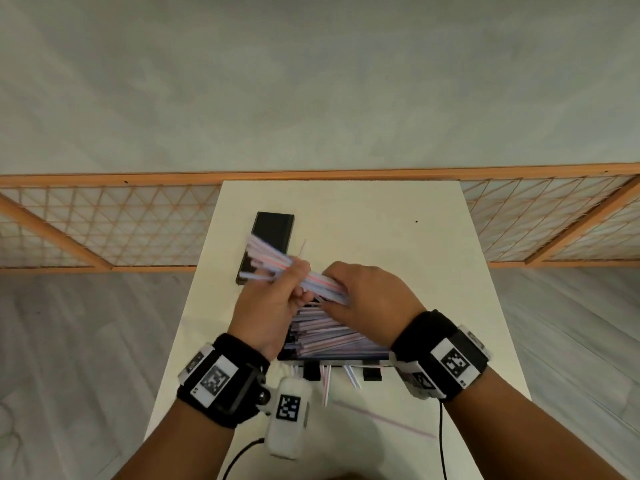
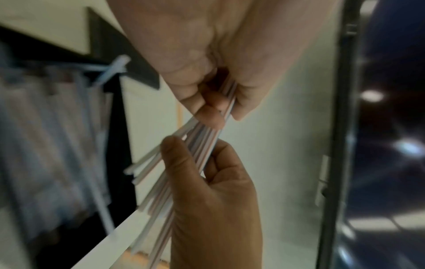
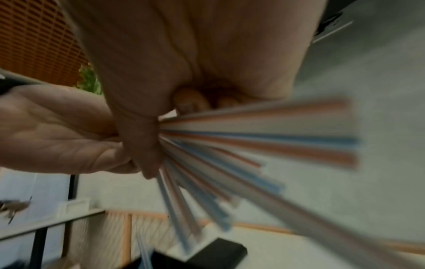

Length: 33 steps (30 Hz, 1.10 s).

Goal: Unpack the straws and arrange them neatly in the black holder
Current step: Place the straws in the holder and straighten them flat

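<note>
Straws bundle (image 1: 294, 275) gripped by left hand (image 1: 270, 306) and right hand (image 1: 367, 299), one black holder (image 1: 332, 341) below

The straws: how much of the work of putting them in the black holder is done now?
Partly done. Many straws already lie stacked in the black holder near the person. Both hands, left hand and right hand, grip a bundle of straws above it. Left over: loose straws on the table and some poking from the holder's front.
</note>
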Tool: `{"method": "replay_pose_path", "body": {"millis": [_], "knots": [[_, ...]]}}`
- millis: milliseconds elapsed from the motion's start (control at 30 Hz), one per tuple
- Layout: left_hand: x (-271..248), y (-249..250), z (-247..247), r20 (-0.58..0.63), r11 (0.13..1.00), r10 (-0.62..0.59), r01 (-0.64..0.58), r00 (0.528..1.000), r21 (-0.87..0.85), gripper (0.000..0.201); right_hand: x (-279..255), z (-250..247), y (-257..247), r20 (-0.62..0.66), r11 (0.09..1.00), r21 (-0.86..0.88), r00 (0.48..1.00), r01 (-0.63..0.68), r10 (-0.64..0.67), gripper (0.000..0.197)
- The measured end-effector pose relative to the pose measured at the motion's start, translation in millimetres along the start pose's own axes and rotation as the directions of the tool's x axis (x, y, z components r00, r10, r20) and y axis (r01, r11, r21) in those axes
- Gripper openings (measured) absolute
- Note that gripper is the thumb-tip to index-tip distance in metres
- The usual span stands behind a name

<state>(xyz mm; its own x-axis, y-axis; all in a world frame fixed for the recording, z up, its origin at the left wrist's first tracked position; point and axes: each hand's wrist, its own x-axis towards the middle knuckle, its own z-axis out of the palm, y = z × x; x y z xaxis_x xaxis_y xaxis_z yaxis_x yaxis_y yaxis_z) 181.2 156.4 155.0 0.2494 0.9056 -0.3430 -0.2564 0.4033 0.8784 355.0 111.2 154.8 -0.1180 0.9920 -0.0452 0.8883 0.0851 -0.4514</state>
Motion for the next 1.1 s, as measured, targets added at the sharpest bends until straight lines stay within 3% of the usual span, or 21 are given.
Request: {"method": "replay_pose_path", "body": {"millis": [100, 233, 333, 433, 567, 733, 867, 967, 1100], "knots": [[-1.7, -33.1, -8.0, -0.071, 0.965, -0.245, 0.236, 0.967, -0.114, 0.021, 0.4, 24.2, 14.5, 0.111, 0.989, -0.142, 0.993, -0.029, 0.045, 0.019], [-3.1, -58.4, -22.2, -0.151, 0.949, -0.312, 0.315, 0.938, -0.007, 0.019, -3.6, 49.2, 35.2, 0.243, 0.974, -0.219, 0.964, -0.053, 0.107, 0.024], [-3.5, -63.3, -32.4, -0.21, 0.952, -0.229, 0.264, 0.951, 0.155, 0.026, -7.5, 60.6, 47.8, 0.273, 0.969, -0.239, 0.953, -0.066, 0.133, 0.026], [-4.8, -61.6, -40.3, -0.272, 0.894, -0.09, 0.198, 0.958, 0.402, 0.041, -8.3, 65.3, 53.6, 0.246, 0.971, -0.224, 0.96, -0.078, 0.134, 0.027], [-3.9, -55.1, -51.1, -0.274, 0.838, 0.017, 0.136, 0.962, 0.529, 0.048, -12.9, 70.2, 59.8, 0.211, 0.973, -0.223, 0.972, -0.06, 0.109, 0.03], [10.2, -61.4, -65.8, -0.281, 0.799, 0.041, 0.138, 0.959, 0.586, 0.031, -15.7, 70.9, 55.6, 0.143, 0.959, -0.285, 0.989, -0.001, 0.044, 0.019], [19.9, -75.6, -62.0, -0.213, 0.755, 0.067, 0.089, 0.975, 0.649, 0.023, -13.1, 70.1, 44.9, 0.114, 0.962, -0.272, 0.993, 0.008, 0.024, 0.019], [19.4, -78.8, -48.9, -0.128, 0.661, 0.071, 0.049, 0.989, 0.749, 0.03, -16.7, 69.1, 43.2, 0.116, 0.972, -0.233, 0.992, -0.019, 0.047, 0.029], [18.0, -72.7, -50.2, -0.13, 0.491, 0.222, 0.004, 0.966, 0.871, 0.036, -26.5, 66.6, 51.3, 0.051, 0.969, -0.233, 0.994, -0.085, 0.1, 0.025]]}}
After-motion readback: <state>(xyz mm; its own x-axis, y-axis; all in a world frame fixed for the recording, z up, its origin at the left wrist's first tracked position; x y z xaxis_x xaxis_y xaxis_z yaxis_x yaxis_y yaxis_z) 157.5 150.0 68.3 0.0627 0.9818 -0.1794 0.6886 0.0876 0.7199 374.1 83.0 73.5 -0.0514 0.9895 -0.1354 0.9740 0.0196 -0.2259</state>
